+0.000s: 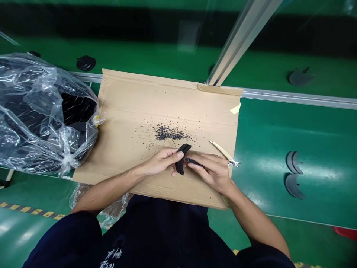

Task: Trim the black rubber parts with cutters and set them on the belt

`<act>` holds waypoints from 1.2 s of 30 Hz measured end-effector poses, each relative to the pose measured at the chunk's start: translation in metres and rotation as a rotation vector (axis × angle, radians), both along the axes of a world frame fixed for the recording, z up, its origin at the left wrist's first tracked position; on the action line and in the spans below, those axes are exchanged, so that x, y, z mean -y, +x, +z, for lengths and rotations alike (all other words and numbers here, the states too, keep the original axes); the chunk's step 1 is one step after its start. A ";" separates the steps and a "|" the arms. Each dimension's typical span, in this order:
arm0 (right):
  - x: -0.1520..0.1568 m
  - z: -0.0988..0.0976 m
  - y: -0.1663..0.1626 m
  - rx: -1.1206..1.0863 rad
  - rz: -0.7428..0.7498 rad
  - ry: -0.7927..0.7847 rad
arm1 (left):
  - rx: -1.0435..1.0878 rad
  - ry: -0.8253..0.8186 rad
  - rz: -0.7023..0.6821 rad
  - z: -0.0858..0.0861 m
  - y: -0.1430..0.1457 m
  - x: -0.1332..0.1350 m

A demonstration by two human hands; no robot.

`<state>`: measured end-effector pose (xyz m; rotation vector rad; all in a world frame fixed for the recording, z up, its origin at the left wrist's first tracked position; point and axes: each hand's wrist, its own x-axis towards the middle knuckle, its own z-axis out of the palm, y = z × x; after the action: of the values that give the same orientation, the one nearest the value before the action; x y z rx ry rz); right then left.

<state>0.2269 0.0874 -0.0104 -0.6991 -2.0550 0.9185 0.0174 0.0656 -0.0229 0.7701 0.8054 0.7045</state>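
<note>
My left hand [161,162] grips a curved black plastic part [181,163], thumb across its face, with the part standing on edge above the cardboard sheet [125,100]. Close on its right, my right hand [214,169] is closed around a slim black tool [194,161]. The tool's tip points at the part; whether they touch, and what kind of tool it is, I cannot make out. Beyond the hands lies a scatter of small black scraps [170,133]. A pair of side cutters [222,150] with pale yellow handles rests beside my right hand, jaws toward the cardboard's right edge.
A clear plastic bag [33,108] full of black parts fills the left side. On the green bench at right lie two curved dark parts, one above [292,162] and one below [292,185]. A metal post [242,41] rises behind the cardboard.
</note>
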 end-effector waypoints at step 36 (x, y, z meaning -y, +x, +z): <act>-0.001 0.014 -0.003 0.000 0.028 -0.407 | -0.778 1.471 0.390 -0.001 -0.007 0.004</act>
<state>0.2241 0.0885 0.0035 -0.8824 -1.8979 1.3727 0.0105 0.0615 -0.0243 2.3511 1.0813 1.3904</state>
